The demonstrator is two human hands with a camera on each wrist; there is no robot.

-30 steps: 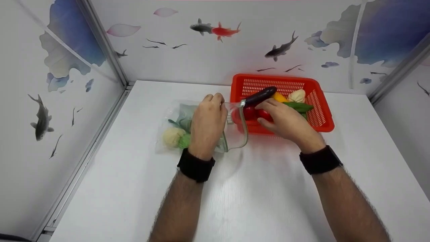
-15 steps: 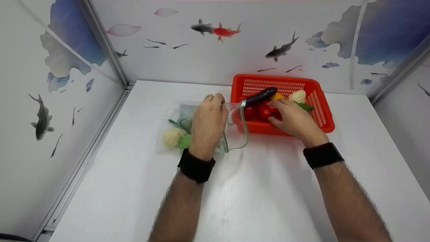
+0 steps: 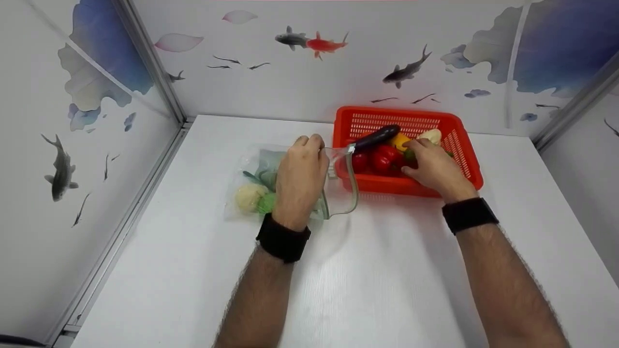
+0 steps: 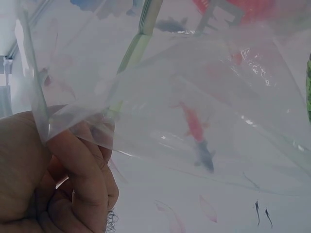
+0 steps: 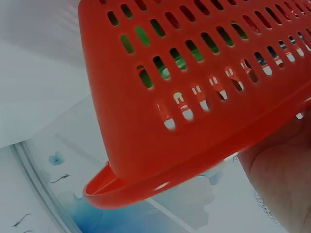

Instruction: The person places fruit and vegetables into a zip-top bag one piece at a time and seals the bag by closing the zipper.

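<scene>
Here, before the onlooker, two bare hands with black fabric wristbands [image 3: 469, 215] are at work above a white worktop [image 3: 367, 290]. The left hand [image 3: 300, 178] pinches a clear plastic bag with a greenish rim [image 3: 341, 202]; its fingers are curled round the film, as the left wrist view confirms. The bag lies flat beneath and to both sides of this hand, its mouth gaping toward the right hand. Inside, left of the left hand, are a pale, round vegetable [image 3: 248, 198] and, touching it, a bright green, rough-textured one [image 3: 267, 203]; farther items behind them are blurred by the film.

The right hand [image 3: 436, 169] is inside a red plastic basket with slotted walls [image 3: 387, 185]. Its thumb and fingers stand on either side of a dark green vegetable [image 3: 410, 155], largely hidden under the palm; from here one cannot tell whether they pinch it, and the right wrist view shows mainly the outer basket wall. Just left of the right hand's fingers lies a glossy red pepper [image 3: 385, 158]; beyond the fingertips, a yellow vegetable [image 3: 399, 143]; behind the hand, a cream-coloured, bulbous vegetable [image 3: 432, 136]. A dark purple, elongated eggplant [image 3: 379, 137] lies slantwise between the two hands, its stem end beside the bag's mouth.
</scene>
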